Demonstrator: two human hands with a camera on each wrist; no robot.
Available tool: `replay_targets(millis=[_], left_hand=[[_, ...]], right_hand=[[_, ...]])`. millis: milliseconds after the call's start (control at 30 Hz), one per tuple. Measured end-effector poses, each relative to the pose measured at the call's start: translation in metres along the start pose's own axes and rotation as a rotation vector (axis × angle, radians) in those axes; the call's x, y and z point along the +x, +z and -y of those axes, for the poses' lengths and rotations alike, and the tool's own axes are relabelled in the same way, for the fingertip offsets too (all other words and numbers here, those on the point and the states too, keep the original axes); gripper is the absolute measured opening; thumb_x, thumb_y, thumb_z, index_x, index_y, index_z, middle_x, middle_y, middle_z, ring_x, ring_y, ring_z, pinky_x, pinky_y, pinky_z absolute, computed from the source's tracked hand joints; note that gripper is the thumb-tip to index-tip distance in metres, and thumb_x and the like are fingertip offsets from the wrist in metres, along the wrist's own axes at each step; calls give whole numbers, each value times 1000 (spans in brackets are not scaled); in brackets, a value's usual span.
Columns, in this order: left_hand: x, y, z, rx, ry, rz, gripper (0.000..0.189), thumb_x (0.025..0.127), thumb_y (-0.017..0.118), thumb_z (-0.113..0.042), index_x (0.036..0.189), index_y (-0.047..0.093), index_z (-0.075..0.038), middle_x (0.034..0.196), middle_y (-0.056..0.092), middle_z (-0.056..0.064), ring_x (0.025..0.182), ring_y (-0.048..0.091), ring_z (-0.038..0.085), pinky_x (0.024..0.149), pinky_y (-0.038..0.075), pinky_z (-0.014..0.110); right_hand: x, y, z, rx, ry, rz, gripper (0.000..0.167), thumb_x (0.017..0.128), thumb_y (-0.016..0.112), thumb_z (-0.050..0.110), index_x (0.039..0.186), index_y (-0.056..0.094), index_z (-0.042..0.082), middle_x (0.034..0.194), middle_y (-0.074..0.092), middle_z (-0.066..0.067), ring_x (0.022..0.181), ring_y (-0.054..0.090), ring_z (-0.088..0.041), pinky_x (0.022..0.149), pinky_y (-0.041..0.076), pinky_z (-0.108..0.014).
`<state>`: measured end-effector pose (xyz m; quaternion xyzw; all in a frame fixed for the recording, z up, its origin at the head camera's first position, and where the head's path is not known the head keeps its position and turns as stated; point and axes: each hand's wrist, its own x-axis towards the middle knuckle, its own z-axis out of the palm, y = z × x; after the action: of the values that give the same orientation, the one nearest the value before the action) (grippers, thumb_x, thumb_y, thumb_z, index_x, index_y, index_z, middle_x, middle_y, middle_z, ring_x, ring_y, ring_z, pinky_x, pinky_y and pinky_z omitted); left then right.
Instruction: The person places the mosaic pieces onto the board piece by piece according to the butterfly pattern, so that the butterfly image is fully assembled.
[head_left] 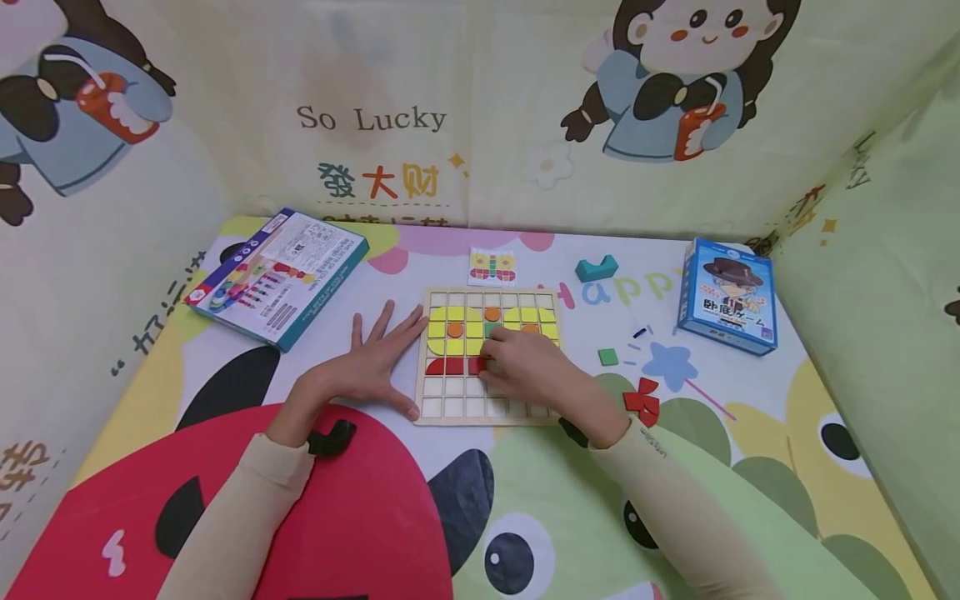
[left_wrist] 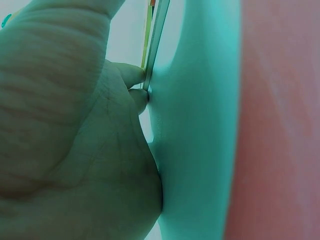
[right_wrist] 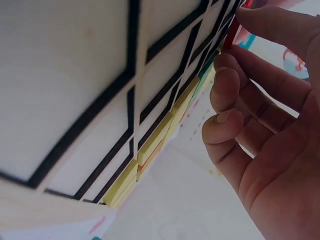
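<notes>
A wooden grid board (head_left: 491, 422) lies on the table, partly filled with yellow tiles (head_left: 437, 327), orange round pieces (head_left: 492, 314), green and red tiles (head_left: 453, 366). My left hand (head_left: 367, 362) is spread flat at the board's left side, with thumb and fingertips against its edge. My right hand (head_left: 525, 362) is over the middle of the board and covers part of the red row. In the right wrist view, its thumb and index finger pinch a red tile (right_wrist: 233, 34) at the grid; the other fingers are curled.
Behind the board lies a butterfly pattern card (head_left: 492, 267) beside a teal block (head_left: 597, 268). To the right are a green square tile (head_left: 608, 357), several red pieces (head_left: 642, 402) and a blue box (head_left: 727, 296). A larger game box (head_left: 281, 275) lies at the back left.
</notes>
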<state>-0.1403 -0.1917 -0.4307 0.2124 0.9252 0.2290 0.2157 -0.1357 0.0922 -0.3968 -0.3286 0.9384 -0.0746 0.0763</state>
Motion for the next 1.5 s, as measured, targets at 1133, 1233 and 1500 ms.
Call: replay_targets(millis=[1133,1233,1500], left_hand=[[1,2,-1,-6,3,-10,145,61,95,-60,172,12,-20,182,0,5,165,-19,42,120,-22,79],[1,2,-1,-5,-1,-11,145,61,95,-59,172,12,-20,182,0,5,165,-20,42,119,-22,79],[0,1,-1,1,-6,-12,144,62,95,-59,172,12,-20,182,0,6,165,-19,42,120,-22,79]], right_hand=[[-67,-9,-63,128,193,-98,31,95,81,29,121,78,12,108,72,-4,88,64,-18,80,61,-35],[-80,-9,-79,151,231,-95,29,96,80,23,122,77,10,105,72,-5,86,63,-18,78,61,-36],[-106,-16,-122,185,300,-70,31,94,81,17,123,76,5,105,73,-9,88,62,-21,73,57,-32]])
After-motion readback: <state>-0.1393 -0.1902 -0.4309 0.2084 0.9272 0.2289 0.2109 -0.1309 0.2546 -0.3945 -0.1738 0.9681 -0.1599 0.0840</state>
